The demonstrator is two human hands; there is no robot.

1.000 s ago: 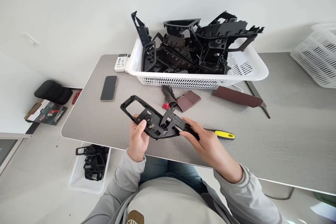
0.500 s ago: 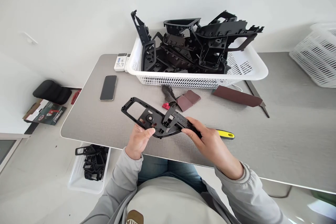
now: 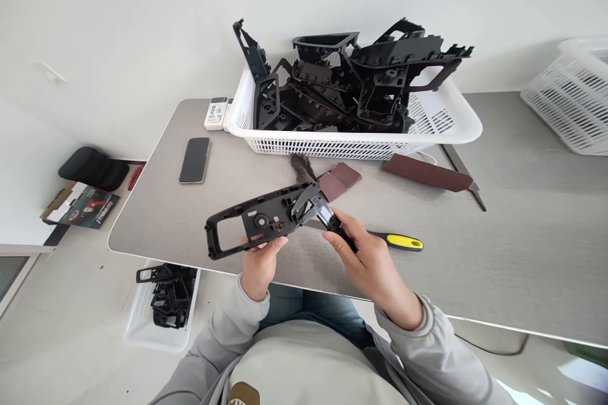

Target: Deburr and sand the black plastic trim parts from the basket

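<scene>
My left hand [image 3: 262, 261] grips a long black plastic frame part [image 3: 251, 221] from below, holding it above the near edge of the grey table [image 3: 498, 234]. My right hand [image 3: 368, 259] is closed on a black caliper [image 3: 323, 214], whose jaws sit against the right end of the frame part. Both hands hover over the table in front of my lap.
A white basket [image 3: 446, 130] piled with black plastic parts stands at the back. A phone [image 3: 194, 160], sandpaper pieces [image 3: 339, 180], a brown strip [image 3: 426, 172] and a yellow-handled tool [image 3: 401, 241] lie on the table. Another white basket [image 3: 572, 95] is at right; a floor tray [image 3: 159, 313] holds more parts.
The frame part has swung round, its left end dropping lower and leftward. My right hand with the caliper has shifted slightly up and left against the part's right end.
</scene>
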